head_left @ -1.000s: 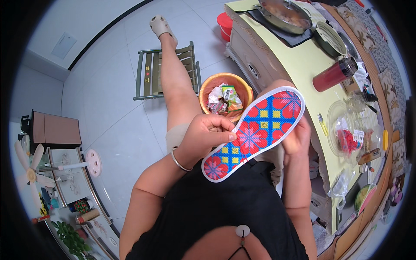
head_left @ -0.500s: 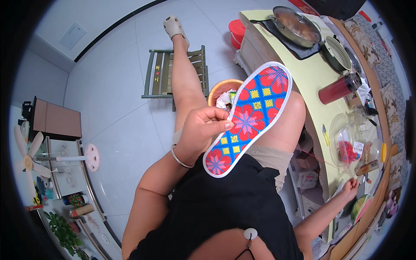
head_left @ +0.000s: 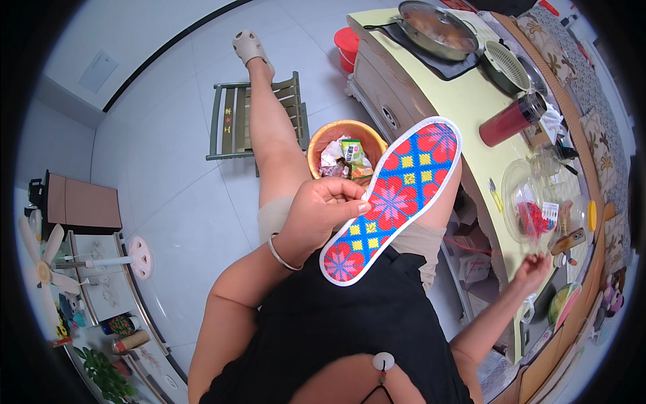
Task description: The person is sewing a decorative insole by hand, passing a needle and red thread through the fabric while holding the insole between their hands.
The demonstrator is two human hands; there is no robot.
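Held an insole (head_left: 393,202) in the left hand (head_left: 323,215), with the grip closed to a pinch of thumb and bent fingers on its left side edge, about midway along. Had it in the air above the lap (head_left: 414,244), off to the left of the tabletop (head_left: 464,111) and its left long edge, with the broad end up and to the right and the narrower end over a black shirt (head_left: 323,323). Showed red and pink flowers, blue bands and yellow squares inside a white border. Had the right hand (head_left: 531,271) out over the tabletop, toward the near end, near a phone (head_left: 568,241) and a clear plastic tray (head_left: 514,192) with red yarn (head_left: 530,219) in it. Bent the fingers partway there, but could not tell whether with anything in that grip. Had a small yellow-handled tool (head_left: 497,197) near the left long edge, a dark red bottle (head_left: 506,124) farther along, and, at the far end, a lidded pan (head_left: 437,30) on a black mat (head_left: 447,67), just beside a green colander (head_left: 506,64). Had a bin (head_left: 315,148) with wrappers (head_left: 350,158) inside on the floor (head_left: 182,202), beside the left leg (head_left: 276,135), and a slatted stool (head_left: 232,121) under that leg.
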